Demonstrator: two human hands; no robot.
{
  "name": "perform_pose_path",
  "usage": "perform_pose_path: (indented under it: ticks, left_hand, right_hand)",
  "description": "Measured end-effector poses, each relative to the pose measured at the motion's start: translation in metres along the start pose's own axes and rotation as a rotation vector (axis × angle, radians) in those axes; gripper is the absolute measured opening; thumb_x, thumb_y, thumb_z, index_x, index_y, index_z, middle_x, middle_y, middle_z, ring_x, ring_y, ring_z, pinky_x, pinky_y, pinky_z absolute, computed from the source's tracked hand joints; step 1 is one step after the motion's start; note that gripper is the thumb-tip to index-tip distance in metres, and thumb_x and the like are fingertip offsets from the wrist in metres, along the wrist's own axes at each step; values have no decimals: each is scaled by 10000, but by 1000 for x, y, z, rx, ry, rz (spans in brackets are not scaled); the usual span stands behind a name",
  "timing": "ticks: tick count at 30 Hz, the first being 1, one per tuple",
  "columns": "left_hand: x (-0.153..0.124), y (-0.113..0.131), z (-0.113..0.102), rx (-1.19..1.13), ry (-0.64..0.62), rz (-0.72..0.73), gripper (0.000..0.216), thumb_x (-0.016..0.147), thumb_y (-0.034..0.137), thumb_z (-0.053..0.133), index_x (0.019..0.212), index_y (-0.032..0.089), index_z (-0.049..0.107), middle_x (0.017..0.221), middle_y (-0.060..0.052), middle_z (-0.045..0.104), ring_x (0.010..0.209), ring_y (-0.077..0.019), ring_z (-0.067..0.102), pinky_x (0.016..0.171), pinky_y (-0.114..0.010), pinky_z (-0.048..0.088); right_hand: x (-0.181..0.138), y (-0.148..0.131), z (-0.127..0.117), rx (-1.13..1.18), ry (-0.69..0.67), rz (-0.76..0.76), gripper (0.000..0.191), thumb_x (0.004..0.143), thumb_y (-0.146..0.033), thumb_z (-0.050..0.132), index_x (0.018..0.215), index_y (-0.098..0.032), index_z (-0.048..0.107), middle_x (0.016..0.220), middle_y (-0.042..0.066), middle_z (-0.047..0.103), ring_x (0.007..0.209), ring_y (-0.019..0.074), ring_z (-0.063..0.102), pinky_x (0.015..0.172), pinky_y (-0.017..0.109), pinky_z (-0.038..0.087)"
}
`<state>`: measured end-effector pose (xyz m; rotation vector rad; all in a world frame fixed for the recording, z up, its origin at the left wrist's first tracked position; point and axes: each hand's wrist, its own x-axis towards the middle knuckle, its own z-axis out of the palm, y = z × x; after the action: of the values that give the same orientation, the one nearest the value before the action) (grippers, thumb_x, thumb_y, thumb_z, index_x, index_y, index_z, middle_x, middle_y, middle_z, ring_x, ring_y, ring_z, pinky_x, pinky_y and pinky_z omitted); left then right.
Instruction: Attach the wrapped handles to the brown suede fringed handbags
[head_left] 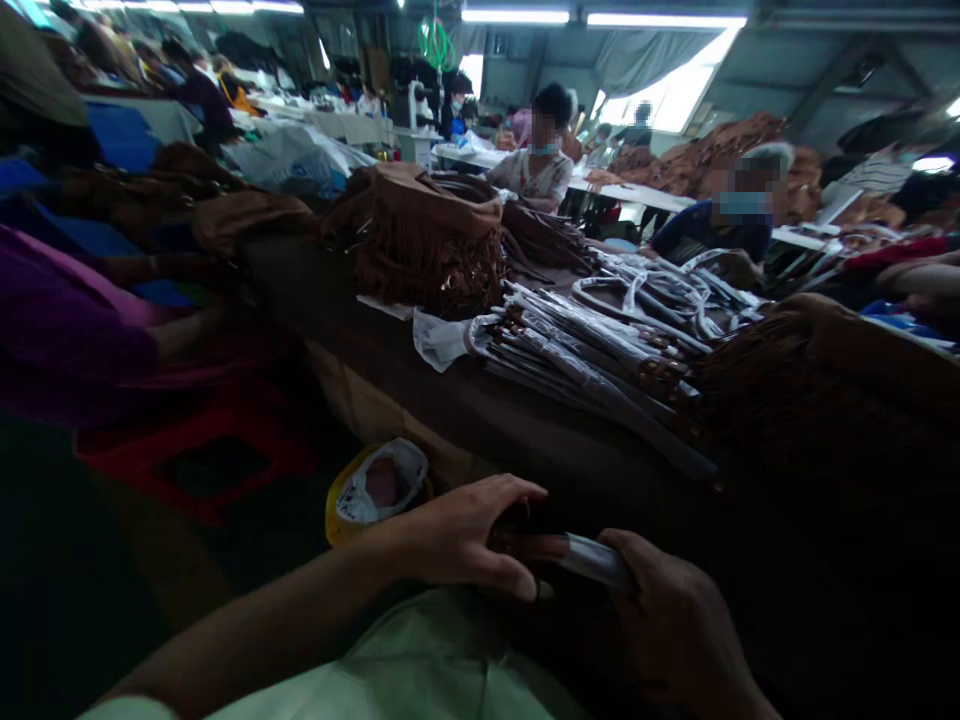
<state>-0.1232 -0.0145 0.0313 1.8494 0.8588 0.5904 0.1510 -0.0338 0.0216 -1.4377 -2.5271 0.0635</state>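
My right hand (675, 605) is closed around a bag strap (596, 560) in white plastic wrap, low in front of me. The strap's bare brown end points left, toward my left hand (472, 530). That hand's thumb and forefinger are spread on either side of the brown end; in the dimness I cannot see whether they touch it. Its other fingers are mostly hidden. Beyond my hands, a pile of similar wrapped straps (577, 350) lies on the dark tabletop (420, 390), many with brown ends.
Brown fringed bags (435, 235) are stacked behind the straps, and more brown fringed material (840, 390) lies at right. A yellow bucket (335, 510) with a white liner stands below the table edge. At left, a person in purple (67, 330) sits near a red stool (202, 450).
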Motion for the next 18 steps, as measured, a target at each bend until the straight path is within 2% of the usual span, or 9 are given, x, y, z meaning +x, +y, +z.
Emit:
perform_pose_path:
  ticks: [3, 5, 7, 9, 13, 16, 18]
  left_hand:
    - [9, 17, 26, -33, 177, -32, 520, 875, 513, 512, 1275, 182, 499, 1143, -83, 597, 1046, -215, 544, 938, -327, 402]
    - [10, 16, 47, -107, 199, -89, 424, 904, 507, 456, 1081, 147, 591, 903, -50, 626, 818, -170, 565, 766, -275, 442]
    - [7, 7, 58, -235, 204, -127, 403, 902, 512, 458, 905, 135, 599, 765, -16, 582, 681, -124, 516, 629, -223, 412]
    - [0, -4, 57, -394, 229, -150, 402, 878, 530, 496, 856, 136, 574, 717, -1, 549, 623, -100, 486, 558, -194, 381]
    - [-7, -22, 47, -685, 288, -223, 426, 852, 580, 506, 901, 158, 537, 657, 14, 521, 526, -91, 485, 479, -184, 359]
    - [0, -28, 55, -654, 344, -271, 420, 873, 568, 475, 797, 158, 529, 602, 31, 470, 491, -79, 434, 465, -184, 330]
    - [8, -28, 64, -548, 435, -275, 418, 894, 530, 453, 739, 152, 539, 592, 31, 450, 513, -81, 409, 484, -191, 321]
  right_hand:
    - [13, -29, -3, -95, 56, -3, 449, 794, -130, 430, 1238, -139, 496, 972, 115, 720, 701, 208, 695, 561, 283, 526]
    - [18, -43, -3, -106, 98, -15, 546, 790, -95, 425, 1335, -129, 417, 1001, 120, 708, 720, 198, 689, 583, 274, 524]
    - [18, -45, -6, -105, 131, -14, 580, 788, -78, 434, 1360, -169, 403, 1017, 103, 700, 772, 201, 682, 640, 286, 528]
    - [14, -32, -11, -106, 151, 24, 562, 774, -76, 448, 1321, -207, 455, 1033, 88, 691, 843, 223, 670, 717, 330, 530]
    - [-2, 25, -26, -74, 200, 210, 487, 716, -60, 431, 1157, -213, 568, 1075, 79, 670, 971, 245, 634, 843, 388, 510]
    - [-13, 58, -44, -41, 227, 273, 377, 763, -125, 448, 1104, -219, 576, 1079, 63, 658, 968, 225, 640, 821, 351, 515]
    - [-17, 62, -56, -80, 171, 251, 380, 782, -158, 471, 1138, -253, 561, 1084, 31, 658, 905, 208, 661, 736, 317, 520]
